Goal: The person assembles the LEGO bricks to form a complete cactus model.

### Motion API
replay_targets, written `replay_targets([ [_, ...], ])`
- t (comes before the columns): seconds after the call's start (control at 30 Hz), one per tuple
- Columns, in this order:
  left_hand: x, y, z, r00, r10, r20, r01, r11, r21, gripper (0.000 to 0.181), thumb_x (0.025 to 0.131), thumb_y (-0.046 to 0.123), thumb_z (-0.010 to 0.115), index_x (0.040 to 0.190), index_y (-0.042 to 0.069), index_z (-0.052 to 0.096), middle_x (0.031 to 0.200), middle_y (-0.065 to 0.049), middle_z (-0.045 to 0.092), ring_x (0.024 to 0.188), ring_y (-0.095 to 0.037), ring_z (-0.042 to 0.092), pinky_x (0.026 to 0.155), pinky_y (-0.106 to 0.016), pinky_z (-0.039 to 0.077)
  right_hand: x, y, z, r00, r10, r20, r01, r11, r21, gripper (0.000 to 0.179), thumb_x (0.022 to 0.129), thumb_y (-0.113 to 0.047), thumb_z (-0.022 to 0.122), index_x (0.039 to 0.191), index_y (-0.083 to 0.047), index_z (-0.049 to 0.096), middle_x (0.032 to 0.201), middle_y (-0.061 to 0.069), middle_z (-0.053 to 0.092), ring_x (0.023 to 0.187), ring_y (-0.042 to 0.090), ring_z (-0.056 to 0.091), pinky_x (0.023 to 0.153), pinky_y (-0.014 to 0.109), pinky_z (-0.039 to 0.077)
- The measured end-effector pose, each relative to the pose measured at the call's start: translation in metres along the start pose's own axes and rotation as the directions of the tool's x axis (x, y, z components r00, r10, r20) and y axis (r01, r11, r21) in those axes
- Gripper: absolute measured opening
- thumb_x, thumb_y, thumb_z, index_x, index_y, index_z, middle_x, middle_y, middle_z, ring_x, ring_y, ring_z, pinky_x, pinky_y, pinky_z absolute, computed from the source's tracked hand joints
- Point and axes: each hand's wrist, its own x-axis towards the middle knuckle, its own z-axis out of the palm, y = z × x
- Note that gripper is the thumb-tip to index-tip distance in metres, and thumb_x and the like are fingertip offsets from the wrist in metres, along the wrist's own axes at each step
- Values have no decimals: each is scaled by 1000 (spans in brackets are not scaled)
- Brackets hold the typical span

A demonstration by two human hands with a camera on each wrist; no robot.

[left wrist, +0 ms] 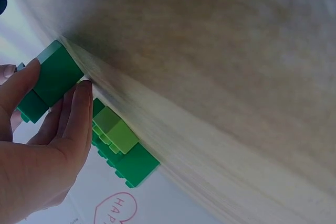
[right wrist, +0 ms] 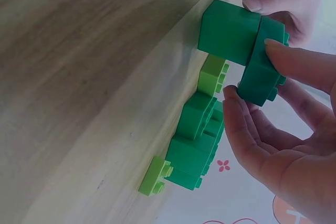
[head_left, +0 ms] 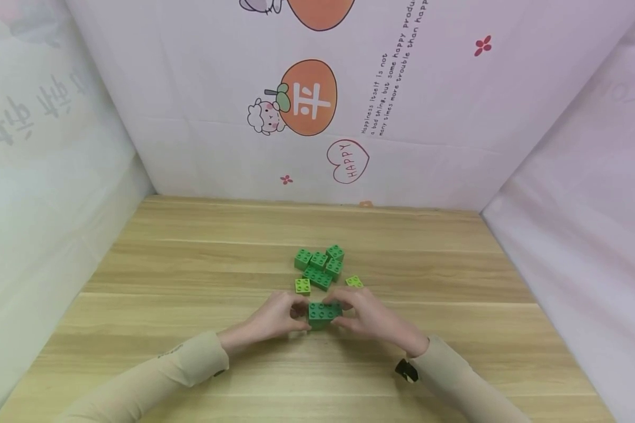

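Two green toy bricks are stacked in front of me, studs up. The upper, longer brick overhangs the blocky lower brick on the right side. My right hand pinches the upper brick's overhanging end between thumb and fingers. From the other side, my left hand grips the lower brick, its thumb on the near face and fingertips around the far side. In the left wrist view, the lower brick shows between that thumb and fingers.
Several green bricks are clustered just beyond the hands. A lime brick lies at the cluster's near left, and another lime brick at its right, close to my right hand. Printed white cloth walls the wooden table.
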Motion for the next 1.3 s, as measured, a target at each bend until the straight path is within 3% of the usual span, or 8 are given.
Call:
replay_targets([
  [0.4, -1, 0, -1, 1000, -10, 9, 10, 1000, 2, 31, 79, 12, 81, 108, 7, 73, 105, -7, 76, 92, -16, 71, 80, -22, 60, -2, 4, 2, 1000, 16, -8, -16, 999, 39, 38, 81, -4, 76, 118, -4, 65, 119, 13, 71, 103, 24, 69, 84, 35, 63],
  [0.73, -1, -1, 0, 1000, -7, 6, 7, 1000, 0, 32, 78, 11, 82, 108, 5, 72, 106, -9, 76, 94, -18, 70, 82, -32, 62, -3, 5, 3, 1000, 28, -10, -28, 998, 52, 39, 82, -7, 77, 119, -4, 65, 121, 12, 70, 105, 23, 69, 85, 34, 63],
  [1.3, 0, -1, -1, 1000, 3, 2, -3, 1000, 8, 35, 78, 11, 82, 110, 3, 71, 107, -10, 75, 95, -19, 71, 83, -32, 62, -3, 6, 5, 998, 65, -13, -65, 997, 46, 36, 82, -7, 77, 116, -5, 66, 112, 10, 73, 98, 20, 72, 85, 31, 63],
])
